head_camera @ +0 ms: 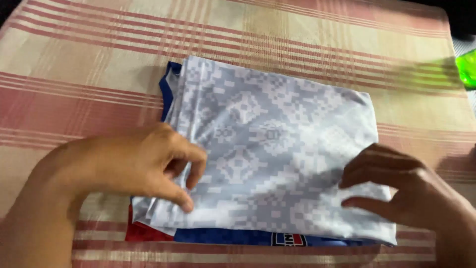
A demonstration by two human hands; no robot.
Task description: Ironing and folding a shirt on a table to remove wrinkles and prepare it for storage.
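Observation:
A folded garment (pixel 277 144) of white cloth with a pale grey pixel pattern lies in the middle of the striped surface. Blue cloth (pixel 223 237) peeks out along its left and near edges, and a red corner (pixel 141 232) shows at the near left. My left hand (pixel 134 164) rests on the garment's left edge, with thumb and fingers pinching the cloth. My right hand (pixel 406 191) lies on the near right corner, fingers curled onto the fabric.
The garment lies on a beige cloth with red and pink stripes (pixel 99 64) that covers the whole surface. A bright green object (pixel 467 69) sits at the right edge, partly cut off.

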